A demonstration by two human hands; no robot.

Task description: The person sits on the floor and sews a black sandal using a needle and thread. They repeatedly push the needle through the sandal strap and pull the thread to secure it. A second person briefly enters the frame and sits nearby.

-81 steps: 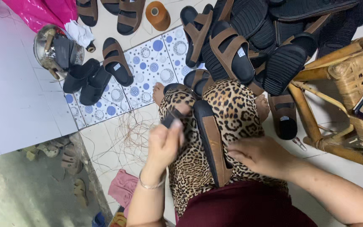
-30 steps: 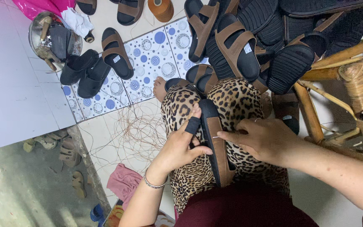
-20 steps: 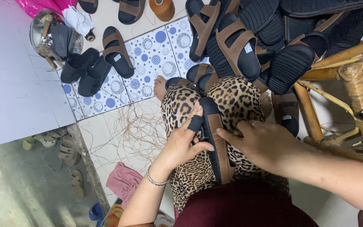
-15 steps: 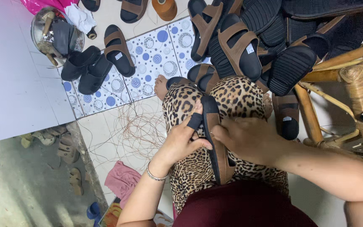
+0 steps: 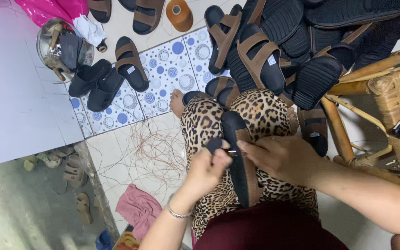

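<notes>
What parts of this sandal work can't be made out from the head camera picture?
- What passes between the left hand and right hand: too small to tell, perhaps a needle.
- The sandal on the lap: its middle is covered by both hands.
- Contents of the metal bowl: jumbled and too small.
- The sandal pile: cut off by the top edge.
- The wicker stool: cut off by the right edge.

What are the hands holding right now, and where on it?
The left hand pinches the dark strap end of the sandal lying on the lap; the right hand grips the sandal's side edge mid-length.
</notes>
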